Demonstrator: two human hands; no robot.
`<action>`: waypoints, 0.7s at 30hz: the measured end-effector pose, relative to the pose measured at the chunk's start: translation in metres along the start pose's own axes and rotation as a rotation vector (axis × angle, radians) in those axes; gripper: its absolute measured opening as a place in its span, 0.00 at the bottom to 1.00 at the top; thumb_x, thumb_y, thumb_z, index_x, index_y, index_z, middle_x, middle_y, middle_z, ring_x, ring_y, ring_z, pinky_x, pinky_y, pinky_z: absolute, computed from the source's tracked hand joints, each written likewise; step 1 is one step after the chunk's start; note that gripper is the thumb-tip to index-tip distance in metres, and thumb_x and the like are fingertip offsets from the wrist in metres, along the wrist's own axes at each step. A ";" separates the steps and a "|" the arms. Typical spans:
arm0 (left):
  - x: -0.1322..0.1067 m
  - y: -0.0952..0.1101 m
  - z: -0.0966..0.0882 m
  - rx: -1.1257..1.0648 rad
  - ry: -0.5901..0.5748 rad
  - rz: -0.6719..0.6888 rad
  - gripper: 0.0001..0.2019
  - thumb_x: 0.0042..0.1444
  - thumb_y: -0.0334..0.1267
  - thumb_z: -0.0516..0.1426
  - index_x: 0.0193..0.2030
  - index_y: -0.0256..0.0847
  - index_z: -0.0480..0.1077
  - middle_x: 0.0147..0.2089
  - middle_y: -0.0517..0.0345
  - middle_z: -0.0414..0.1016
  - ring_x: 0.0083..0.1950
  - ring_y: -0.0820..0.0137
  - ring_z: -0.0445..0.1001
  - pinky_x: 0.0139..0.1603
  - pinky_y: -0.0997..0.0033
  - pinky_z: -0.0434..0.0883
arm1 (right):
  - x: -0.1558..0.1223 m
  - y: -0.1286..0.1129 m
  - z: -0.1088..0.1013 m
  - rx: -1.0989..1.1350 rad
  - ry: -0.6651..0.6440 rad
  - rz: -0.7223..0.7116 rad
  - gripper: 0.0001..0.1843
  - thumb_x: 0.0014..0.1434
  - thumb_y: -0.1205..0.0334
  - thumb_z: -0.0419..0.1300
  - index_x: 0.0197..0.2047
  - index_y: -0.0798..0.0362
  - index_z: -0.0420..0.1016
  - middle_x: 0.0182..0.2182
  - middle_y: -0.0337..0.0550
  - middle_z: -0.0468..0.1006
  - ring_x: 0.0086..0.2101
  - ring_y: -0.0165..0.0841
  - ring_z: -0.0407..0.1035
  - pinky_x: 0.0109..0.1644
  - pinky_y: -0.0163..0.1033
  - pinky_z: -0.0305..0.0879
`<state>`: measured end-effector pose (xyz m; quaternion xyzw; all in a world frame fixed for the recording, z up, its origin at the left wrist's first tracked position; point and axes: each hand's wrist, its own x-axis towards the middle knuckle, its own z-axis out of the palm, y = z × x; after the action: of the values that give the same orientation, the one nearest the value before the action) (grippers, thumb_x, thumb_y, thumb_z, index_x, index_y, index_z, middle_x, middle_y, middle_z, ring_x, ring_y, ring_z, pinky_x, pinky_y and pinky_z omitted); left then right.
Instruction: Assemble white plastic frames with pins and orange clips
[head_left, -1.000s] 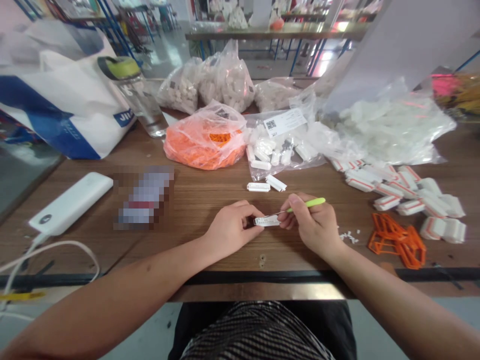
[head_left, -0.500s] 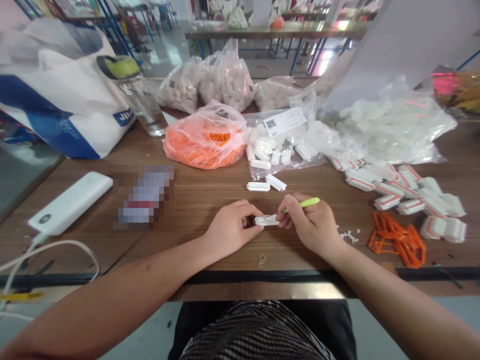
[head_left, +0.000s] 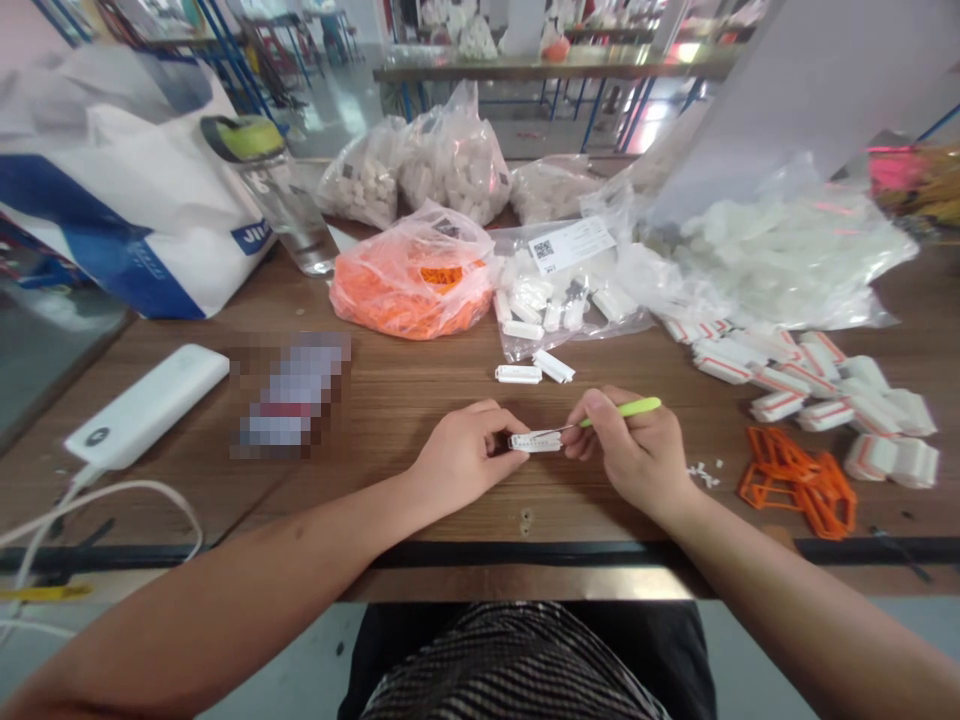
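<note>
My left hand point(head_left: 474, 452) pinches the left end of a small white plastic part point(head_left: 541, 441), which has a row of tiny marks or holes along its face. Between the thumb and fingers of my right hand point(head_left: 628, 440) is a thin metal-tipped tool with a lime-green handle point(head_left: 640, 406). Its fine tip points left, over the white part; whether it touches cannot be made out. Two similar white pieces point(head_left: 517, 374) lie just beyond my hands. Tiny white bits point(head_left: 703, 474) are scattered to the right of my right hand.
Orange frames point(head_left: 799, 480) and stacked white pieces with orange edging point(head_left: 802, 375) lie at the right. Behind are a bag of orange parts point(head_left: 409, 290) and a clear bag of white parts point(head_left: 574, 290). A bottle point(head_left: 289, 210), white power bank point(head_left: 150, 405) and blurred-out object point(head_left: 292, 395) are leftward.
My right hand has shifted slightly right with the green-handled tool, drawing back along the white part and uncovering its right end. My left hand keeps its pinch.
</note>
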<state>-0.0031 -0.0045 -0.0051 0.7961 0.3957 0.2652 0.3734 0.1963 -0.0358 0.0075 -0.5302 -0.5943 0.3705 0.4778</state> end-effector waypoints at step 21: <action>0.000 0.000 0.000 0.018 0.003 0.016 0.06 0.53 0.33 0.62 0.38 0.42 0.76 0.30 0.63 0.68 0.28 0.75 0.65 0.31 0.73 0.65 | 0.003 0.001 0.004 0.042 -0.017 0.073 0.22 0.64 0.47 0.52 0.27 0.54 0.71 0.18 0.41 0.76 0.17 0.27 0.71 0.19 0.31 0.67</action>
<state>-0.0032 -0.0044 -0.0054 0.8019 0.3924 0.2660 0.3636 0.1930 -0.0319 0.0057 -0.5383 -0.5708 0.4047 0.4698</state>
